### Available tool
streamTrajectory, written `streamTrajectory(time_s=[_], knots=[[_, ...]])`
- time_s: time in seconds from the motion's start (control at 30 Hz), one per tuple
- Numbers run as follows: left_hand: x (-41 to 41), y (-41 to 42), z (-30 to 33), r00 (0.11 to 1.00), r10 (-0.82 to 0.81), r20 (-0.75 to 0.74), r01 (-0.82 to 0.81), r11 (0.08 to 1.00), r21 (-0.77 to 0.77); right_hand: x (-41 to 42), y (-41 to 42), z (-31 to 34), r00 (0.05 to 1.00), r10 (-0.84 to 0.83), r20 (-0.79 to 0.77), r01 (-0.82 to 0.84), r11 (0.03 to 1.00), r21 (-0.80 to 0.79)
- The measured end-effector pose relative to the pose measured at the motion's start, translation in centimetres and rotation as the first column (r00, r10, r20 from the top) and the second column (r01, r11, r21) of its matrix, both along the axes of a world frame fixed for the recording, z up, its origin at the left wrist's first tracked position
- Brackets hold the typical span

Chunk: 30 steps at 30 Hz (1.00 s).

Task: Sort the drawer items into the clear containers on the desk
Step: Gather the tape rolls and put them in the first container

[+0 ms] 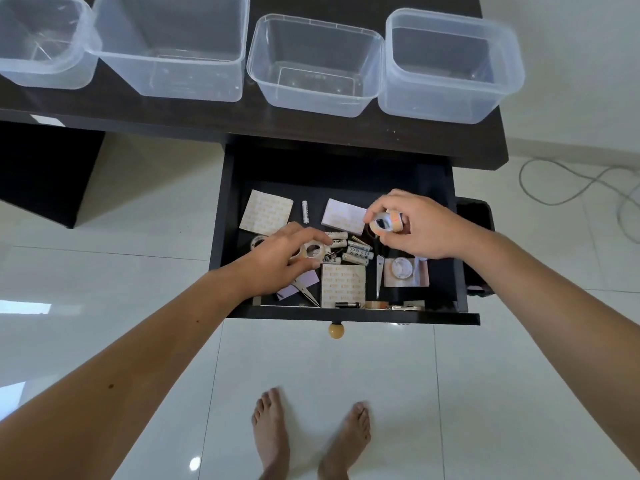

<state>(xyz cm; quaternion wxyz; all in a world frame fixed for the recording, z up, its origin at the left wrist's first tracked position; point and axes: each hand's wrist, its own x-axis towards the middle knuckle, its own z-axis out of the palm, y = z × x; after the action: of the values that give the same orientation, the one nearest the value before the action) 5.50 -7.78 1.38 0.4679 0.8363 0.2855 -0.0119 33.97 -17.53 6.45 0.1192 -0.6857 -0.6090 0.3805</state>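
The dark drawer (346, 318) is pulled open below the desk. My right hand (419, 225) is lifted over its right half and grips small tape rolls (386, 221). My left hand (280, 258) reaches in low on the left and pinches a tape roll (313, 251) lying next to several white batteries (355, 251). Sticky-note pads (266, 211) (343, 284), another pad (344, 216), scissors (304, 291), a single battery (305, 211) and one more tape roll (257, 241) lie in the drawer. Several clear containers (313, 64) stand in a row on the desk.
The dark desk (242, 116) ends at the right near a grey cable (568, 188) on the white tile floor. A round white item on a pad (401, 268) sits at the drawer's right. The drawer knob (336, 330) sticks out above my bare feet (308, 441).
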Motion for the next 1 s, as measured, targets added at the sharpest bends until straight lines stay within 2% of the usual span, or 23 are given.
streamTrajectory(time_s=[0.1, 0.2, 0.33, 0.5, 0.77, 0.9, 1.0], knots=[[0.7, -0.4, 0.4, 1.0, -0.005, -0.03, 0.004, 1.0, -0.031, 0.6, -0.8, 1.0, 1.0, -0.007, -0.002, 0.007, 0.997, -0.073], [1.5, -0.9, 0.4, 0.999, 0.004, -0.05, -0.008, 0.997, -0.077, 1.1, -1.2, 1.4, 0.997, 0.041, 0.063, -0.034, 0.993, -0.112], [1.9, -1.2, 0.0, 1.0, 0.008, -0.023, -0.009, 0.998, -0.057, 1.6, -1.8, 1.0, 0.966, 0.173, 0.19, -0.141, 0.975, -0.171], [1.6, -1.0, 0.5, 0.999, 0.03, 0.01, -0.03, 0.999, -0.018, 0.9, -2.3, -0.1, 0.929, 0.221, 0.297, -0.173, 0.969, -0.178], [-0.7, 0.5, 1.9, 0.997, 0.072, 0.036, -0.073, 0.997, 0.039, 0.2, -2.6, -0.6, 0.888, 0.288, 0.359, -0.218, 0.95, -0.222], [-2.0, 1.4, 2.7, 0.995, 0.1, 0.012, -0.1, 0.994, -0.039, -0.4, -2.7, -0.9, 0.852, 0.33, 0.406, -0.23, 0.933, -0.277], [-2.7, 2.0, 3.2, 0.996, 0.085, -0.004, -0.085, 0.996, -0.017, -0.5, -2.8, -1.1, 0.826, 0.361, 0.432, -0.249, 0.922, -0.296]])
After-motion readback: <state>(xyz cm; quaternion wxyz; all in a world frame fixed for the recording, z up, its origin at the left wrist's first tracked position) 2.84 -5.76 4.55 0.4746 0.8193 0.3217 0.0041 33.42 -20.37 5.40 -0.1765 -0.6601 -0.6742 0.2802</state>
